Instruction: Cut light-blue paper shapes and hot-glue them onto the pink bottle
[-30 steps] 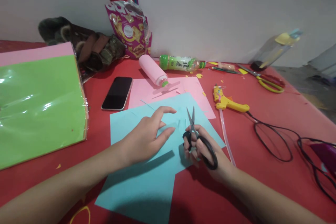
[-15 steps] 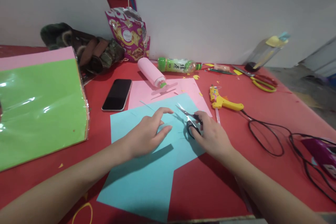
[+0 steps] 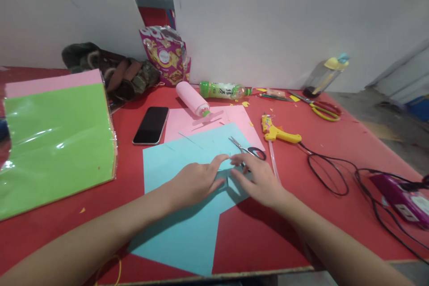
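My left hand (image 3: 197,181) is over light blue paper (image 3: 181,243), its index finger stretched out and thumb held apart. My right hand (image 3: 258,178) faces it, fingertips almost meeting the left index fingertip and thumb spread below. Whether a tiny scrap lies between those fingertips I cannot make out. Just beyond the right hand lie small scissors (image 3: 240,145) with black handles, blades slightly parted, partly covered by that hand. Thin blue slivers (image 3: 190,139) rest on the paper. Under its far edge is a pink sheet (image 3: 241,118).
A phone (image 3: 151,125) and a plastic-wrapped stack of coloured paper (image 3: 60,143) lie left. Behind are a pink paper-covered bottle (image 3: 191,98) and a green-labelled bottle (image 3: 223,90). On the right are a yellow glue gun (image 3: 279,134), its cord, and larger scissors (image 3: 323,109).
My right hand has let go of the small scissors, which now lie on the paper. It has moved left, close to my left hand. The camera view has shifted slightly.
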{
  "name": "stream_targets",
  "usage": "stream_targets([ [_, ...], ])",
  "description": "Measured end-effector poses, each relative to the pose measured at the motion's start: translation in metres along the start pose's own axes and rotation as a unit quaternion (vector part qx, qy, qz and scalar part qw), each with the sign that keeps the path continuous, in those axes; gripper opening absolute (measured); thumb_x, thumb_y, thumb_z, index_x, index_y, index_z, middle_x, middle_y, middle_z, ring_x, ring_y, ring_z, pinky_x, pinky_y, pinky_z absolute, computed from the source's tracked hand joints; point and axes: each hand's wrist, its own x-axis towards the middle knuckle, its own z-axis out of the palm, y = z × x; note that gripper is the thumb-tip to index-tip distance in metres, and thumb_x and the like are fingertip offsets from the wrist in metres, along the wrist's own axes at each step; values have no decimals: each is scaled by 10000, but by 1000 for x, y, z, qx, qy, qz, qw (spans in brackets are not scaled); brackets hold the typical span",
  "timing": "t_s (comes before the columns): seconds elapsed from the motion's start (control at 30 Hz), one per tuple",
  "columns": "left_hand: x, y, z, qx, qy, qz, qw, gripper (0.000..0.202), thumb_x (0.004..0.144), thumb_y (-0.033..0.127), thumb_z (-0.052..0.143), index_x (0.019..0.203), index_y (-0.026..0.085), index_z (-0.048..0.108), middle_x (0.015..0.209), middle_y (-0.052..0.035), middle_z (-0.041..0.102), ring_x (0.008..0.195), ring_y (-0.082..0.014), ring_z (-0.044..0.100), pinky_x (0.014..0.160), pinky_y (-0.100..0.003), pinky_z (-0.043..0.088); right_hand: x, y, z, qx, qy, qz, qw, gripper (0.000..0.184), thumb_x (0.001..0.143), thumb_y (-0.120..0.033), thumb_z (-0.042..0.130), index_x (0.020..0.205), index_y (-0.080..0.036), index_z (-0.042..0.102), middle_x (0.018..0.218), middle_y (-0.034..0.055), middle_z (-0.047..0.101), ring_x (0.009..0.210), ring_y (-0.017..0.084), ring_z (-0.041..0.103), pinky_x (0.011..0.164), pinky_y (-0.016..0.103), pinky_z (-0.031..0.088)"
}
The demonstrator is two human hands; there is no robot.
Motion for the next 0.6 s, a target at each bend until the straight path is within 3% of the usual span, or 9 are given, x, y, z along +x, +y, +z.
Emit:
stream_targets([
  [0.13, -1, 2, 8, 34, 8, 37, 999, 456, 862, 346, 386, 1221, 136, 201, 607, -16, 624, 517, -219, 619, 434, -240, 375, -5, -13, 6, 72, -50, -13, 996, 101, 746, -156, 527, 842, -138, 553, 751, 52, 646, 575, 132, 563, 556, 248, 452],
  [0.33, 1, -1, 7, 17, 3, 48, 999, 476, 830, 364, 460, 1202, 136, 270, 664, -34, 642, 574, -224, 629, 457, -253, 407, -3, -13, 6, 70, -35, 4, 997, 93, 697, -64, 551, 695, -156, 562, 639, 16, 615, 550, 118, 541, 523, 217, 423],
  [0.43, 4, -8, -2, -32, 16, 16, 999, 394, 809, 318, 501, 1137, 141, 375, 716, -42, 637, 634, -206, 622, 521, -265, 434, 0, -8, 2, 60, 2, 29, 998, 72, 707, -90, 547, 707, -159, 569, 632, 14, 608, 527, 113, 525, 511, 219, 417],
  [0.6, 10, -27, -20, -170, 78, -103, 977, 174, 765, 285, 528, 882, 157, 538, 770, -33, 625, 690, -164, 584, 631, -276, 456, 6, 2, -4, 55, 67, 123, 989, 44, 703, -140, 540, 710, -174, 566, 578, -10, 566, 526, 122, 523, 516, 228, 419],
])
